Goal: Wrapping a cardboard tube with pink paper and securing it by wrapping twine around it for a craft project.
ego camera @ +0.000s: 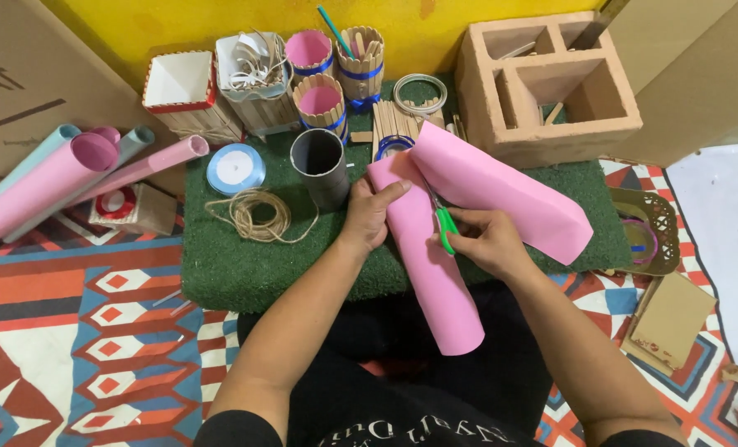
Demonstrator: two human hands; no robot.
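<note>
My left hand [370, 213] pinches the upper edge of a pink paper sheet [435, 273] that curls down toward my lap. My right hand [486, 240] grips green-handled scissors [444, 225], whose blades sit in a cut running up the sheet. The cut-off right part of the pink paper [501, 190] fans out over the green turf mat [245, 265]. A grey tube [320, 165] stands upright just left of my left hand.
Stick-covered cups [319, 101], a blue ribbon spool [235, 169] and a twine coil [257, 213] lie on the mat. A clay block [551, 83] stands at back right. Rolled pink and blue papers [54, 182] lie at left, cardboard pieces [671, 319] at right.
</note>
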